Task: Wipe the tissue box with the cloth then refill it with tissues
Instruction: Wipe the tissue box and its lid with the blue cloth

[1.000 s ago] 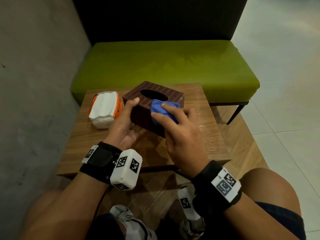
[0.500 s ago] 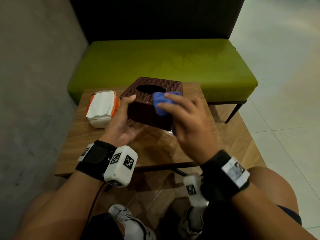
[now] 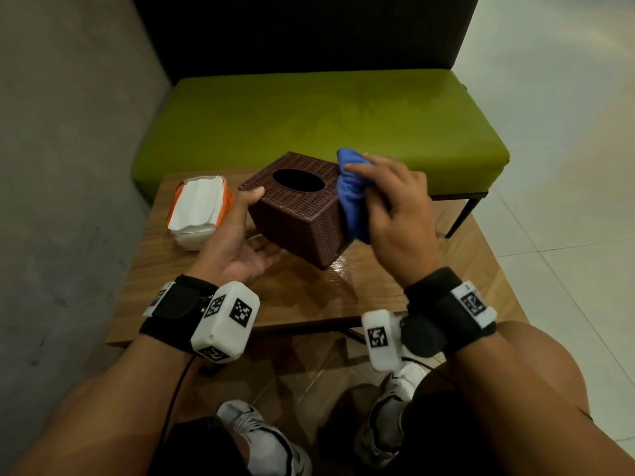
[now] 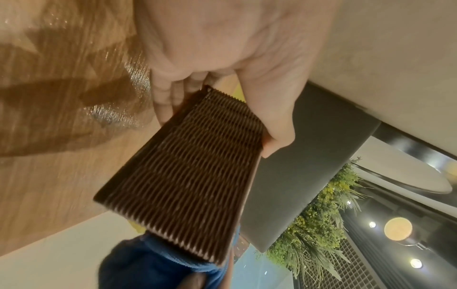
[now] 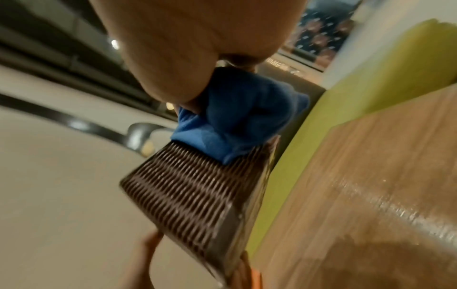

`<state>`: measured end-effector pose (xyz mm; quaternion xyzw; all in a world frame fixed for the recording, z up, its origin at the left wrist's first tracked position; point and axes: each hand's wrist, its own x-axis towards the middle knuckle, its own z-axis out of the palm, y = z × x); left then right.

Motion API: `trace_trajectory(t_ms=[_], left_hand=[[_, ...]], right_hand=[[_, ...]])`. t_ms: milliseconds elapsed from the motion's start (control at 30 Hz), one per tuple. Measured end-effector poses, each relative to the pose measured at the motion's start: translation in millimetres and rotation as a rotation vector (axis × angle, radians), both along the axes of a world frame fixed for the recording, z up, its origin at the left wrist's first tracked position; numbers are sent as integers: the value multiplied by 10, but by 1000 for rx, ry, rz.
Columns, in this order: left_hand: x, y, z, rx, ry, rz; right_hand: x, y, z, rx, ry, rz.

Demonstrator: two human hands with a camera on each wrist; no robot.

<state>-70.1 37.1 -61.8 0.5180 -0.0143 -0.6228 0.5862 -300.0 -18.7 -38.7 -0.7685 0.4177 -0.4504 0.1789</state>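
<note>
- Since half a second ago the blue cloth has slid from the front face of the tissue box round to its right side, and the box has turned, one corner now facing the person.
- The right hand grip is curled round the bunched cloth, pressing it against that side.
- The left hand cups the box, thumb on its top left corner, fingers underneath, over the table.

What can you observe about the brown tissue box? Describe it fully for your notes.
The tissue box is dark brown with a woven, wicker-like look, cube-shaped, with an oval opening on top that shows only dark. It is tilted above the wooden table. The left hand grips its left side, thumb on the top edge; the right hand presses a blue cloth against its right side.
</note>
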Motion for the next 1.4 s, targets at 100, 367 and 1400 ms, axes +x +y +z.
trace_trajectory(t_ms=[100, 367, 1400], left_hand=[[-15, -13, -28, -4, 6, -13], [-59, -28, 6, -23, -2, -29], [116, 78, -49, -303, -170, -179]], right_hand=[[14, -59, -1, 122, -168, 130], [-7, 172, -14, 136, -208, 195], [18, 459, 130, -192, 318, 330]])
